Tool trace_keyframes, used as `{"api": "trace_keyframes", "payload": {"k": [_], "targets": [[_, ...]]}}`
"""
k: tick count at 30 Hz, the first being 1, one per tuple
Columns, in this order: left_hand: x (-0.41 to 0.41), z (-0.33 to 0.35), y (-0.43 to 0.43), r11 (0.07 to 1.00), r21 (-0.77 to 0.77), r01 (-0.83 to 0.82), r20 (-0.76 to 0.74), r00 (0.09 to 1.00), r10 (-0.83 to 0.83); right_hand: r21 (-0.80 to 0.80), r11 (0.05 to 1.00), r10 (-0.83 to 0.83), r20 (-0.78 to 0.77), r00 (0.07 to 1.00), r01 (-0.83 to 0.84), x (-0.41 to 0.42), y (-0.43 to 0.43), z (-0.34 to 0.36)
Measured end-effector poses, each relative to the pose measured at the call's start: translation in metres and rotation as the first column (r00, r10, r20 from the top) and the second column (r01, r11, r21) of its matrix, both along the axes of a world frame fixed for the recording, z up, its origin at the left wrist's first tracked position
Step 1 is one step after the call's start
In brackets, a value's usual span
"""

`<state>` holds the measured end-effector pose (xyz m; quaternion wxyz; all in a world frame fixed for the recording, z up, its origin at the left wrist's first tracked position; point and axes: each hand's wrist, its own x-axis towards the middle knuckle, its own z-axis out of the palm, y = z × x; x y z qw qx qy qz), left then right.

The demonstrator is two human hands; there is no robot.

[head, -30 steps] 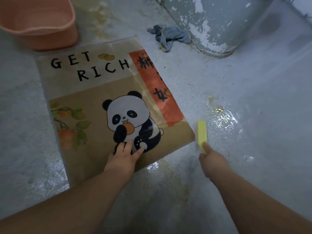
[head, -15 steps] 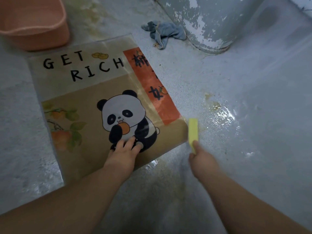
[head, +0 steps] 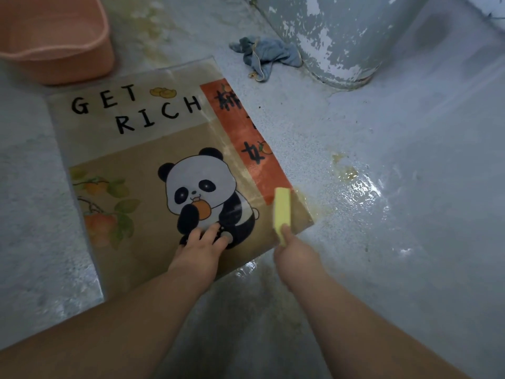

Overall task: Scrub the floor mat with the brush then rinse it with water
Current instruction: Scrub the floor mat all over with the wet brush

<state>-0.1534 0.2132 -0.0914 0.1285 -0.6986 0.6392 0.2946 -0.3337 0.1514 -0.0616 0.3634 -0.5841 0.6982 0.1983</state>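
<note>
My left forearm (head: pixel 128 321) and right forearm (head: pixel 369 321) are bare for all that shows of them, smooth and rounded. My left hand (head: pixel 200 253) and right hand (head: pixel 296 255) are bare too, small and plump, with short fingers; the nails are too blurred to tell.

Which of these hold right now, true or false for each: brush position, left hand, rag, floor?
1. The right hand holds the yellow brush over the floor mat, at its near right corner. True.
2. The left hand is lifted clear of the mat. False: it presses flat on the panda print.
3. The blue rag lies on the mat. False: it lies on the floor beside the grey drum, apart from the mat.
4. The floor to the right of the mat is wet and shiny. True.
</note>
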Motion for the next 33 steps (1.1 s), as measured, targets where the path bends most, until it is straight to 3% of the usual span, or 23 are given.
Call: {"api": "trace_keyframes", "payload": {"k": [2, 4, 5, 9, 13, 17, 18, 21, 23, 25, 27, 30, 33], "targets": [[0.000, 0.001, -0.001, 1.000, 0.005, 0.007, -0.006, 1.000, -0.007, 0.030, 0.989, 0.143, 0.048, 0.988, -0.145, 0.022, 0.022, 0.001], [0.001, 0.001, 0.000, 1.000, -0.002, 0.016, -0.020, 1.000, -0.016, -0.018, 0.982, 0.189, 0.044, 0.981, -0.188, 0.007, 0.017, 0.001], [0.002, 0.000, 0.000, 1.000, -0.013, 0.017, -0.025, 1.000, -0.017, -0.050, 0.986, 0.163, 0.018, 0.987, -0.162, -0.007, 0.004, 0.000], [0.005, -0.005, 0.003, 1.000, -0.027, 0.007, -0.047, 0.999, -0.008, -0.153, 0.964, -0.223, -0.013, 0.975, 0.218, -0.054, -0.038, 0.005], [0.001, -0.003, -0.001, 1.000, -0.002, -0.001, -0.038, 0.999, 0.001, -0.030, 0.998, 0.054, -0.029, 0.998, -0.055, 0.000, 0.002, -0.001], [0.003, 0.000, -0.003, 1.000, 0.005, 0.000, -0.042, 0.999, 0.000, -0.011, 0.987, 0.159, -0.006, 0.987, -0.159, -0.003, 0.016, -0.002], [0.005, -0.001, -0.003, 1.000, -0.004, 0.004, -0.047, 0.999, -0.004, -0.027, 0.986, 0.162, -0.031, 0.986, -0.162, -0.020, 0.004, 0.000], [0.005, -0.004, 0.000, 1.000, -0.012, 0.007, -0.041, 0.999, -0.008, -0.127, 0.990, -0.071, -0.064, 0.995, 0.062, -0.059, -0.024, 0.007], [0.004, -0.004, 0.001, 1.000, -0.011, 0.005, -0.033, 0.999, -0.005, -0.127, 0.983, -0.140, -0.046, 0.989, 0.133, -0.050, -0.013, 0.006], [0.002, -0.004, -0.001, 1.000, -0.016, 0.000, -0.028, 1.000, -0.001, -0.067, 0.989, -0.133, 0.008, 0.991, 0.133, -0.024, 0.012, 0.002], [0.000, -0.003, -0.003, 1.000, -0.016, 0.001, -0.016, 1.000, -0.001, -0.032, 0.999, -0.030, 0.041, 0.999, 0.031, -0.006, 0.033, 0.000], [0.000, -0.002, -0.006, 1.000, -0.011, 0.003, -0.013, 1.000, -0.004, -0.059, 0.994, 0.089, -0.037, 0.995, -0.092, -0.029, 0.021, 0.001], [0.000, -0.005, -0.004, 1.000, -0.020, -0.003, -0.026, 1.000, 0.002, -0.123, 0.992, -0.041, -0.093, 0.995, 0.030, -0.065, -0.007, 0.005]]}}
